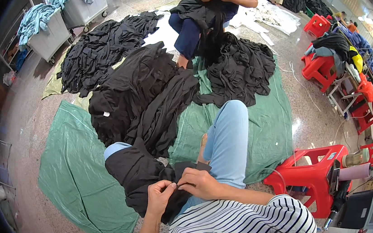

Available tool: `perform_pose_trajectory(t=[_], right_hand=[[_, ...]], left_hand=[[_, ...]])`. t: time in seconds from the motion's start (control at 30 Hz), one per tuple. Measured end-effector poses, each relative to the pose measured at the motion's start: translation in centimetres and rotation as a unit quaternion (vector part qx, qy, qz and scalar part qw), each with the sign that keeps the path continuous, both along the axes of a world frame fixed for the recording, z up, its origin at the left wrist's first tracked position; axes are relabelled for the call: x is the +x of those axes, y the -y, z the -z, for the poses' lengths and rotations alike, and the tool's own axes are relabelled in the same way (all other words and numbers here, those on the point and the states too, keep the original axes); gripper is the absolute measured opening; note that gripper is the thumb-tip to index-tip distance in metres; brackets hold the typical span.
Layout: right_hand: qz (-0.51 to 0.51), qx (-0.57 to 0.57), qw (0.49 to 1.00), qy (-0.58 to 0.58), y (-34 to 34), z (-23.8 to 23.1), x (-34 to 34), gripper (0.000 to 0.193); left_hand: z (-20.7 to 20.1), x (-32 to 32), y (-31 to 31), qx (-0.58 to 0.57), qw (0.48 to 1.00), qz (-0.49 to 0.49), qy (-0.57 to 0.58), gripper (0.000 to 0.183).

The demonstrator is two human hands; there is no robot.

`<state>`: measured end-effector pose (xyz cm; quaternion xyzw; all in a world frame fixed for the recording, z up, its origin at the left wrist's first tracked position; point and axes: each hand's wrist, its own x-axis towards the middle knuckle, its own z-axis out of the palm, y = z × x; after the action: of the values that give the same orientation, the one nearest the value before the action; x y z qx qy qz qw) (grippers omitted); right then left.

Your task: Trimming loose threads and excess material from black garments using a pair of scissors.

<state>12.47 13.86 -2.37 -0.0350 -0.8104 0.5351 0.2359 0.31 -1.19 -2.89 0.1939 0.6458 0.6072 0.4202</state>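
A black garment (134, 173) is draped over my left thigh and lap. My left hand (160, 195) pinches an edge of it between thumb and fingers. Right beside it, my right hand (197, 182) is closed on the same black cloth, its fingertips almost meeting the left ones. Which part of the garment lies between the fingers is too small to make out. Just past my knees, a large heap of black garments (136, 92) with a small white label showing rests on a green tarp (75, 160).
Across from me a seated person (213, 4) handles black cloth. More black garments (242, 67) lie at their feet, with another pile (102, 50) far left. At my right stands a red plastic stool (309, 162) bearing a jar (355, 158). Wheeled grey bins (48, 37) stand far left.
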Motion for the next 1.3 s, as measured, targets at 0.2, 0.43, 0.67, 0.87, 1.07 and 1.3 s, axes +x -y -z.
perform_pose_trajectory(t=[0.2, 0.43, 0.67, 0.87, 1.07, 1.3], right_hand=[[0.032, 0.018, 0.999, -0.028, 0.8, 0.5, -0.1, 0.017], [0.038, 0.003, 0.999, -0.021, 0.3, 0.4, 0.4, 0.016], [0.042, -0.112, 0.992, 0.049, 0.5, 0.7, 0.1, 0.009], [0.115, -0.141, 0.982, 0.054, 0.2, 1.0, -0.2, 0.009], [0.08, -0.021, 0.996, 0.027, -0.4, -0.7, -0.3, 0.014], [0.032, 0.041, 0.998, 0.03, -0.8, -1.1, 0.3, 0.017]], left_hand=[[-1.0, 0.2, 0.2, -0.002, 0.974, 0.044, -0.222, 0.011], [-2.1, 1.6, -0.2, 0.03, 0.937, 0.046, -0.346, 0.017], [-1.7, 2.1, 0.0, -0.004, 0.953, 0.014, -0.301, 0.009], [-0.7, 2.4, -1.5, 0.027, 0.967, -0.103, 0.233, 0.014], [-1.1, 2.5, -1.6, 0.035, 0.993, -0.103, 0.056, 0.007], [-0.8, 2.7, -0.6, 0.081, 0.938, -0.126, 0.314, 0.011]])
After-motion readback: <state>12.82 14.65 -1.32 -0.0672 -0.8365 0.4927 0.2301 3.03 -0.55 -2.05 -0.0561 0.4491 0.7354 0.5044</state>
